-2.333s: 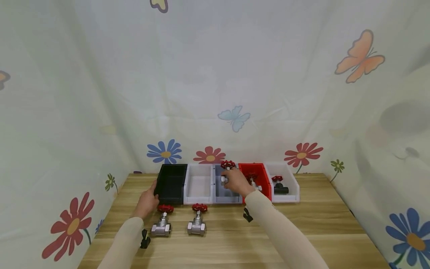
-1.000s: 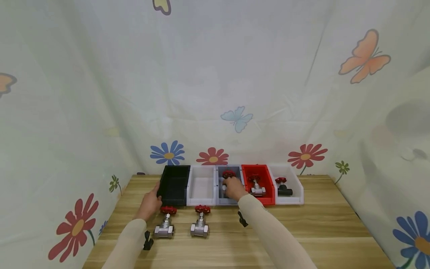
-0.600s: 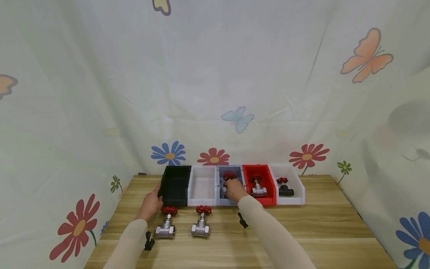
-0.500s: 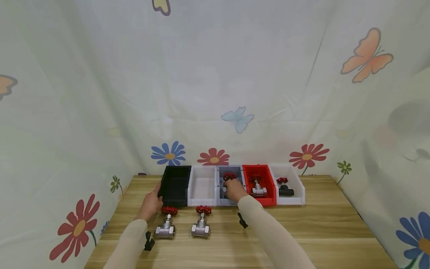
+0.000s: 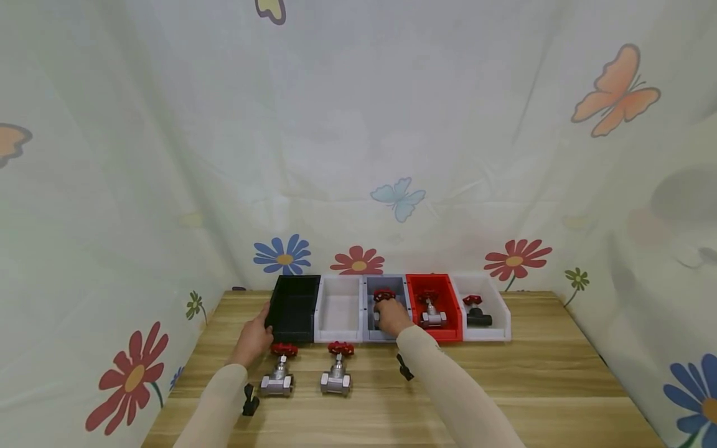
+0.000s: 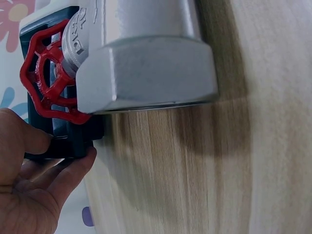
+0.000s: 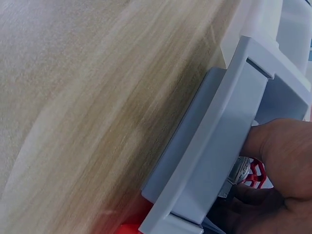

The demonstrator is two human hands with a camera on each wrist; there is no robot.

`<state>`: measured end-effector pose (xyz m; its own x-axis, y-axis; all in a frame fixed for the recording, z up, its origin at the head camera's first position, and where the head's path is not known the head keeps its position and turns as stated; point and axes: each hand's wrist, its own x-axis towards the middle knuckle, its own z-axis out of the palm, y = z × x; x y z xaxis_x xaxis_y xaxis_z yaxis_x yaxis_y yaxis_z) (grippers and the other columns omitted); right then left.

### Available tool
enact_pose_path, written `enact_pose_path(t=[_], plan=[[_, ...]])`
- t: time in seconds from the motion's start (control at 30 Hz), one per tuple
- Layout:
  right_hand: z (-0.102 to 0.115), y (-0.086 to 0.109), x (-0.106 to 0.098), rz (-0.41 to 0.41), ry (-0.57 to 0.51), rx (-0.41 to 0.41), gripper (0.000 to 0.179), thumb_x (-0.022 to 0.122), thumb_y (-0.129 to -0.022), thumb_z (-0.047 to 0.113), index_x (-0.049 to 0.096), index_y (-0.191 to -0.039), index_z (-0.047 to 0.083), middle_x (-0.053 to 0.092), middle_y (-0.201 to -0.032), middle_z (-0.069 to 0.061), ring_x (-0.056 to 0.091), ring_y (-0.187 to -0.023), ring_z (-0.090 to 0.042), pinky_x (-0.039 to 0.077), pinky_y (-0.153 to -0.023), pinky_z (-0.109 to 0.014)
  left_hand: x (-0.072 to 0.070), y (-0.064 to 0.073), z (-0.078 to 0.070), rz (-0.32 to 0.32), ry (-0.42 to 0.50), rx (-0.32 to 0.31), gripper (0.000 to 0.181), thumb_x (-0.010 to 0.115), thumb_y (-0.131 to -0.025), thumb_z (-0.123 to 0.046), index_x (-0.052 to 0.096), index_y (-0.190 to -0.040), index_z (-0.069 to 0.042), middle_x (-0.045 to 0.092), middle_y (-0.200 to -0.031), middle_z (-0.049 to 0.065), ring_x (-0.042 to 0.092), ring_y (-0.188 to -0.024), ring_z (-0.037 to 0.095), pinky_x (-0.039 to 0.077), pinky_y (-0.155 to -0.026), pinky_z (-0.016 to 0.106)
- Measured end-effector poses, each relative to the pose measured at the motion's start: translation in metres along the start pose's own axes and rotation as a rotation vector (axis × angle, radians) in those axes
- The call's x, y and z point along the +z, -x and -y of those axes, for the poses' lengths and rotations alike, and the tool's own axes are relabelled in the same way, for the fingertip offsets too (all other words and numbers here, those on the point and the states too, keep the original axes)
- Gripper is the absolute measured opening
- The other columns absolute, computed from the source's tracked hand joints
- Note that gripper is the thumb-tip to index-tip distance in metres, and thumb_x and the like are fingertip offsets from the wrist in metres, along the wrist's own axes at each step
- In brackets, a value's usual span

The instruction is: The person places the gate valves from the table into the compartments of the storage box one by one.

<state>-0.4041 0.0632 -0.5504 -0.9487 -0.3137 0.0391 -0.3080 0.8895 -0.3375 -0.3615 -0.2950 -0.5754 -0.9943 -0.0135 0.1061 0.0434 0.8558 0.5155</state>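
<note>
My right hand [image 5: 393, 317] is down inside the grey bin [image 7: 229, 117], fingers curled round a metal valve with a red handwheel [image 5: 384, 295]. Much of that valve's body is hidden behind the hand. At the row's left end, my left hand [image 6: 34, 180] pinches the side wall of the black bin [image 5: 294, 309], thumb at the rim and fingers outside. Two more silver valves lie on the table before the bins: a left valve [image 5: 277, 378], looming large in the left wrist view, and a second valve [image 5: 336, 377] to its right.
Between the black and grey bins stands a white bin [image 5: 340, 311]. The red bin [image 5: 451, 335] holds a silver valve [image 5: 432, 316]. A black-bodied valve [image 5: 478, 317] lies in the white end bin [image 5: 503, 330]. A flowered curtain [image 5: 313, 124] hangs behind the wooden table [image 5: 538, 373].
From above the grey bin, my right hand has lowered the valve into it and then kept still there. My left hand has stayed on the black bin; the head view has shifted slightly.
</note>
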Motion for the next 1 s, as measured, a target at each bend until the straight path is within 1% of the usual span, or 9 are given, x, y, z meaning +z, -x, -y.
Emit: enact_pose_path(t=[0.13,0.3,0.47,0.5,0.6,0.67,0.8,0.87,1.0], plan=[[-0.001,0.000,0.001,0.003,0.013,0.015,0.030,0.070,-0.084,0.004,0.074,-0.113,0.010,0.072,-0.110,-0.011,0.065,-0.105,-0.032,0.052,-0.092,-0.048,0.001,0.000,-0.002,0.000,0.001,0.008,0.070,0.055,-0.091,-0.003,0.025,-0.154,0.002,0.065,-0.110,0.036,0.056,-0.075,0.026,0.051,-0.080,0.049],[-0.001,-0.001,0.002,0.015,0.034,0.042,0.030,0.071,-0.084,0.005,0.074,-0.113,0.012,0.071,-0.111,-0.012,0.063,-0.107,-0.033,0.051,-0.093,-0.048,0.001,0.001,-0.003,-0.001,0.003,0.014,0.068,0.054,-0.091,-0.003,0.026,-0.153,0.002,0.065,-0.109,0.036,0.056,-0.075,0.026,0.051,-0.078,0.047],[0.000,-0.003,0.003,0.036,0.065,0.046,0.029,0.067,-0.088,0.007,0.073,-0.116,0.012,0.070,-0.115,-0.012,0.062,-0.109,-0.032,0.051,-0.095,-0.047,-0.002,0.003,-0.004,-0.002,0.005,0.003,0.069,0.054,-0.091,-0.002,0.025,-0.153,0.003,0.068,-0.094,0.031,0.053,-0.069,0.025,0.048,-0.070,0.042],[0.001,-0.003,0.003,0.034,0.078,0.039,0.028,0.066,-0.088,0.007,0.073,-0.115,0.011,0.070,-0.115,-0.012,0.062,-0.109,-0.031,0.051,-0.094,-0.046,-0.003,0.003,-0.005,-0.001,0.010,-0.005,0.069,0.054,-0.091,-0.003,0.025,-0.154,0.002,0.068,-0.091,0.029,0.053,-0.068,0.025,0.048,-0.070,0.041],[0.004,-0.001,-0.001,0.037,0.110,0.025,0.027,0.065,-0.090,0.008,0.072,-0.116,0.011,0.071,-0.113,-0.011,0.063,-0.107,-0.030,0.052,-0.093,-0.045,-0.003,0.003,-0.005,-0.005,0.003,-0.001,0.069,0.054,-0.091,-0.002,0.025,-0.153,0.004,0.067,-0.088,0.029,0.053,-0.067,0.025,0.049,-0.070,0.044],[0.008,0.001,-0.005,0.035,0.111,0.021,0.027,0.066,-0.090,0.008,0.072,-0.116,0.010,0.072,-0.110,-0.011,0.064,-0.105,-0.030,0.052,-0.093,-0.044,-0.003,0.003,-0.004,-0.006,-0.001,-0.003,0.070,0.054,-0.091,-0.002,0.024,-0.153,0.003,0.067,-0.089,0.029,0.053,-0.067,0.025,0.049,-0.072,0.045],[0.016,0.007,-0.013,0.031,0.118,0.017,0.032,0.067,-0.088,0.008,0.070,-0.120,0.010,0.071,-0.111,-0.010,0.064,-0.106,-0.028,0.052,-0.093,-0.043,-0.001,0.001,0.000,-0.006,-0.009,0.007,0.070,0.054,-0.091,-0.002,0.023,-0.154,0.003,0.067,-0.098,0.033,0.054,-0.070,0.026,0.051,-0.077,0.047],[0.019,0.010,-0.015,0.024,0.109,0.013,0.036,0.068,-0.088,0.008,0.068,-0.124,0.010,0.069,-0.115,-0.012,0.063,-0.107,-0.028,0.053,-0.093,-0.043,0.001,0.000,0.000,-0.006,-0.004,0.009,0.070,0.054,-0.091,-0.002,0.024,-0.154,0.003,0.065,-0.105,0.035,0.055,-0.073,0.026,0.051,-0.080,0.050],[0.021,0.015,-0.018,0.002,0.071,0.013,0.044,0.068,-0.087,0.009,0.064,-0.131,0.012,0.063,-0.127,-0.014,0.061,-0.113,-0.030,0.052,-0.095,-0.046,0.003,-0.002,0.000,-0.005,0.002,0.013,0.070,0.054,-0.091,-0.002,0.023,-0.154,0.003,0.062,-0.114,0.038,0.056,-0.076,0.027,0.051,-0.085,0.054]])
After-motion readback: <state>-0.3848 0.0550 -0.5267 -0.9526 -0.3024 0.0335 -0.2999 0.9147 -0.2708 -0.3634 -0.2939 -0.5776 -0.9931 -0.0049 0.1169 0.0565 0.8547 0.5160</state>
